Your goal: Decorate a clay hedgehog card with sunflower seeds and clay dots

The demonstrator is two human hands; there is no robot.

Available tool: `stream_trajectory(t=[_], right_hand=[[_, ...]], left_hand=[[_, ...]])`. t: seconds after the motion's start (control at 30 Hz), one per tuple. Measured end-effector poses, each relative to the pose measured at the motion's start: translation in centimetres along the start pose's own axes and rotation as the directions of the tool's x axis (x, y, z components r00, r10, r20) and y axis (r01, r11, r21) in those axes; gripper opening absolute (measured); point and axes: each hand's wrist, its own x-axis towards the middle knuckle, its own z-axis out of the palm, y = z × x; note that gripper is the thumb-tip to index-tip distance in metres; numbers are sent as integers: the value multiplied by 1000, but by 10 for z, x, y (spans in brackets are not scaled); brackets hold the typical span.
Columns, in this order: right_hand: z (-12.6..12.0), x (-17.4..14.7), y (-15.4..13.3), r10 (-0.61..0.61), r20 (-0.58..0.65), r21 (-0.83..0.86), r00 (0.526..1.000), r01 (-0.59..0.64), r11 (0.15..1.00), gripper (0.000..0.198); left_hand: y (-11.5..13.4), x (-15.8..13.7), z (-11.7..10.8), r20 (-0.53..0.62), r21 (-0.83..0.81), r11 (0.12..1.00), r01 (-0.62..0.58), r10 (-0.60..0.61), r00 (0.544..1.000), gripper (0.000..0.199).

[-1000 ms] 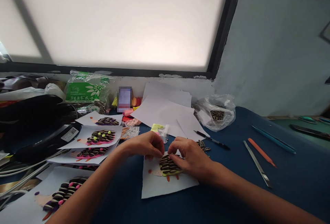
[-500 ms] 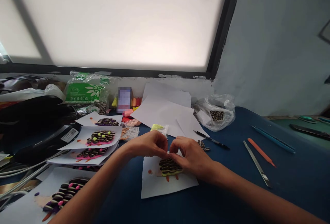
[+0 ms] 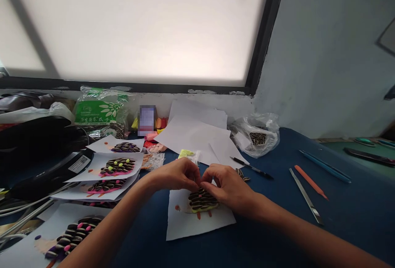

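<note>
Seeds striped black and white [image 3: 205, 202] cover the back of a small hedgehog-like figure edged in lime-yellow [image 3: 200, 210], which lies flat on a white paper sheet [image 3: 185, 229] on the dark blue table [image 3: 354, 218], straight in front of the person. In the head view, a small round pink dot [image 3: 200, 196] now shows among those seeds, where half a second ago only dark stripes were visible; the sheet otherwise lies much as it did. That suggests the work has reached the coloured dots over the seeds, like those on the pink-edged figure with lime dots [image 3: 116, 167] off to the left. The left hand [image 3: 182, 173] has its thumb and fingertips drawn narrowly together above the figure's upper edge, and the right hand [image 3: 230, 183] bends in from the other side in a similar narrow pinch, also hiding the figure's rear. Their fingertips nearly meet; whether either pinches anything small, I cannot tell. Just beyond the right hand lie loose striped seeds [image 3: 242, 175] and a slim black pen [image 3: 251, 167].
</note>
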Motion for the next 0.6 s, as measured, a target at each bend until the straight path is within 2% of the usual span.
stream_trajectory(t=[0.13,0.2,0.27,0.33,0.4,0.5,0.6], right_hand=[[-2,0,1,7,-13,-17,1000,-7,1000,11],[-3,1,1,8,-21,-24,1000,-8,1000,11],[-4,1,2,0,-22,-18,1000,-1,1000,12],[-5,2,3,-13,-33,-3,999,13,1000,12],[-6,3,4,-19,-45,7,999,20,1000,14],[-6,4,7,-2,-52,-3,999,2,1000,15],[-5,6,13,26,-61,-5,998,-26,1000,15]], left_hand=[[-1,0,-1,-32,-18,1000,-12,11,999,16],[-3,1,-2,-111,-16,1000,-27,25,994,19],[-7,3,-3,-238,7,999,-33,34,971,22],[-13,6,-5,-394,51,999,-9,28,919,25],[-19,8,-6,-546,104,993,47,17,837,28],[-26,11,-5,-680,183,975,128,31,732,33],[-31,14,1,-700,238,955,178,42,713,43]])
